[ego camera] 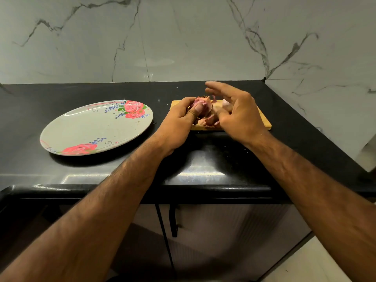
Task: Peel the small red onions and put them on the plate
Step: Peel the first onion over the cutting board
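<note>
Both hands are up over the board, close together. The left hand (179, 119) holds a small red onion (201, 107). Its fingers curl round the onion from behind, and its thumb presses on the front. The onion is lifted a little above the board (264, 124), at the board's left end. Some dry skin sticks out from the top of it.

The right hand (238, 112) is just to the right of the onion. Its top fingers are straight and spread out, and they look blurry. Its thumb and lower fingers point down toward the onion. It is too hard to see if they pinch a bit of skin or hold nothing.

A second onion (226, 103), pale pink, lies on the board behind the right hand and is partly hidden by it. Loose skins (205, 122) lie on the board under the hands, near its front edge.

The board is wood and lies flat on the black surface (61, 92). The plate (91, 131) sits on the surface to the left of the board, near it but not touching. It is pale with red roses painted at two spots on the rim.

Behind the surface stands a grey marble wall (183, 37). Below the front edge is a cupboard (223, 231).
</note>
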